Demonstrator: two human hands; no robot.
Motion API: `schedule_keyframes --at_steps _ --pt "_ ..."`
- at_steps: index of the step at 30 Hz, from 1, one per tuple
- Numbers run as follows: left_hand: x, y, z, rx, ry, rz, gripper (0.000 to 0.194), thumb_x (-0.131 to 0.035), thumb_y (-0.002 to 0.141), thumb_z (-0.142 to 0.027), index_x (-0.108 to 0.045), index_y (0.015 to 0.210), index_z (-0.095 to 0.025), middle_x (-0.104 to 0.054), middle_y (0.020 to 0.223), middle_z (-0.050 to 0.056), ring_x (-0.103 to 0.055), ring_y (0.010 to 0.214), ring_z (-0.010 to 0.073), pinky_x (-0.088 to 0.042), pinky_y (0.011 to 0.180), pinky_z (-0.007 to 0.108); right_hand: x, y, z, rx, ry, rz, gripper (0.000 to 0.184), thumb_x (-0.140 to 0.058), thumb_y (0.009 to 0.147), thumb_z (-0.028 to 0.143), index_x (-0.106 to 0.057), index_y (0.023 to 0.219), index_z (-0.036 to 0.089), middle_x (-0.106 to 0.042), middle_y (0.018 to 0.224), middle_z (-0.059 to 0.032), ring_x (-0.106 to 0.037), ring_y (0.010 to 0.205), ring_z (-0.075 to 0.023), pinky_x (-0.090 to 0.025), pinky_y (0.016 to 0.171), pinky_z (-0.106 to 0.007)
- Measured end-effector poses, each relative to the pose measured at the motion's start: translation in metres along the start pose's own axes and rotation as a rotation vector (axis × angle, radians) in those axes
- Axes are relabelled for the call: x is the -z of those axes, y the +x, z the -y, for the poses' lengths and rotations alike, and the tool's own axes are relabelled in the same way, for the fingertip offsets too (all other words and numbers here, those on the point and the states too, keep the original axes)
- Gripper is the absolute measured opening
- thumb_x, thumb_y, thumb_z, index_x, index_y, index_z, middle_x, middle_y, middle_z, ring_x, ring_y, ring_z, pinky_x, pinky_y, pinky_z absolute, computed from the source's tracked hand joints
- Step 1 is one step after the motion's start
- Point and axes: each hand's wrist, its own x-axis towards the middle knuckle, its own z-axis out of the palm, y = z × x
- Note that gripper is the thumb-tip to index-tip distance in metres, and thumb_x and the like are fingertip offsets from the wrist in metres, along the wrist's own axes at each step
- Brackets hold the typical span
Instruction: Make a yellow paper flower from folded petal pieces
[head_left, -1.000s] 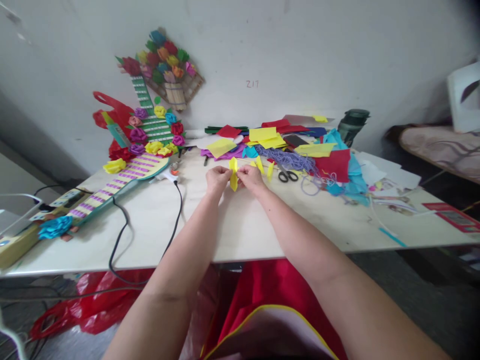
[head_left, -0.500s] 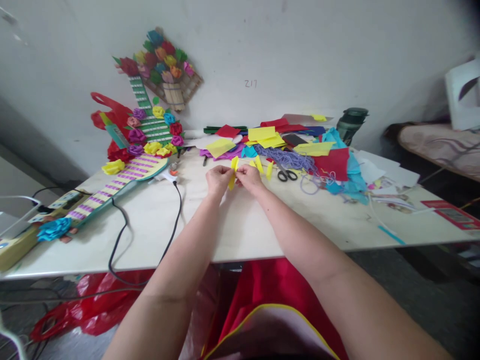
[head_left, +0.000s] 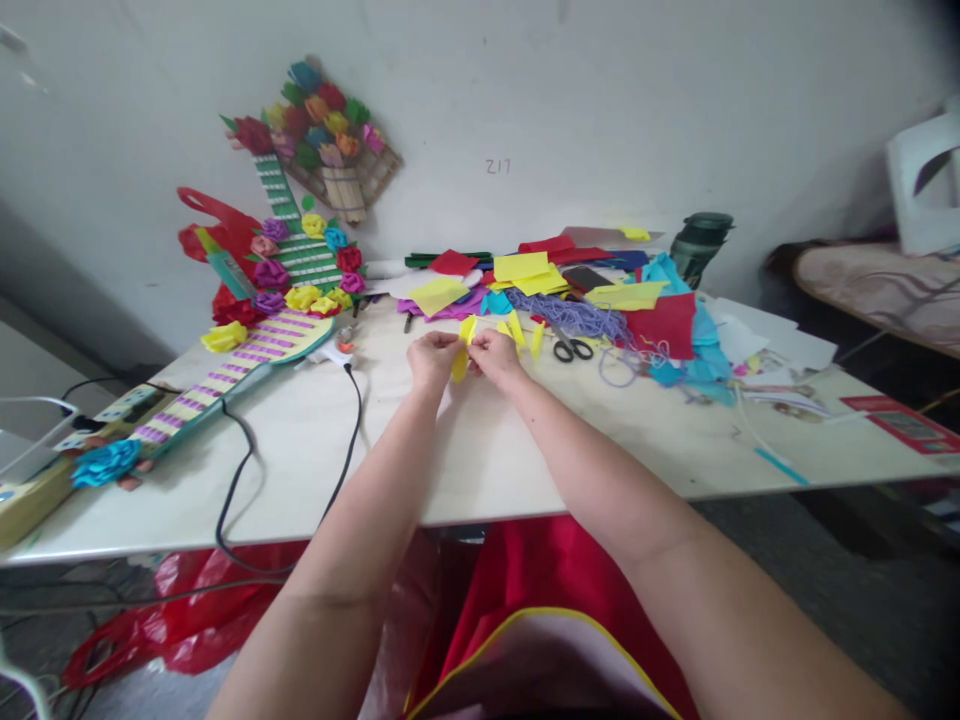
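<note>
Between my two hands is a small strip of yellow crepe paper [head_left: 466, 330], held just above the table. My left hand [head_left: 433, 360] pinches it from the left side. My right hand [head_left: 495, 355] pinches the same piece from the right, fingertips close to those of the left. Part of the strip is hidden behind my fingers. Just beyond the right hand lie several small yellow paper pieces [head_left: 514, 328]. A pair of scissors [head_left: 572, 350] with black handles rests to their right, beside a tangle of purple yarn [head_left: 559, 312].
Coloured paper sheets [head_left: 521, 268] are piled along the wall, with a dark green bottle [head_left: 701, 248] behind them. At left stands a decorated board with paper flowers [head_left: 304, 255]. A glue gun [head_left: 334, 352] trails a black cable [head_left: 358, 420] over the table edge.
The yellow strip has turned and narrowed between my fingertips, its lower end swinging slightly left. Both hands stay pinched in nearly the same place. The whole view has shifted slightly.
</note>
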Motion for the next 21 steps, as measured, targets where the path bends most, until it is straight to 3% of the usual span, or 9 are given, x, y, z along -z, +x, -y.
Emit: schedule_keyframes --at_steps 5,12,21 --pt "-0.001 -0.003 -0.004 -0.063 0.106 -0.003 0.013 -0.062 0.059 -0.022 -0.070 0.067 -0.015 -0.067 0.063 0.002 -0.061 0.064 0.0148 -0.045 0.061 0.022 -0.001 -0.002 0.003 -0.046 0.093 0.026 0.011 -0.053 0.069 0.010 -0.049 0.061 0.017 -0.052 0.046 0.0054 -0.056 0.040 -0.0112 -0.045 0.038 -0.019" --pt "-0.001 -0.009 -0.008 -0.113 0.086 0.035 0.010 -0.060 0.061 -0.019 -0.069 0.065 -0.015 -0.067 0.063 0.002 -0.061 0.064 0.0151 -0.045 0.063 0.023 0.002 -0.006 0.008 -0.054 0.248 0.090 0.015 -0.048 0.069 0.007 -0.048 0.058 0.016 -0.053 0.047 0.0048 -0.055 0.040 -0.0099 -0.047 0.040 -0.019" --pt "-0.001 -0.015 -0.015 -0.270 0.175 0.014 0.009 -0.059 0.065 -0.020 -0.067 0.066 -0.016 -0.066 0.073 0.004 -0.060 0.071 0.0154 -0.046 0.075 0.026 0.004 -0.007 0.009 -0.082 0.358 0.083 0.019 -0.058 0.078 0.026 -0.051 0.063 0.016 -0.055 0.047 0.0036 -0.056 0.042 -0.0101 -0.052 0.047 -0.023"
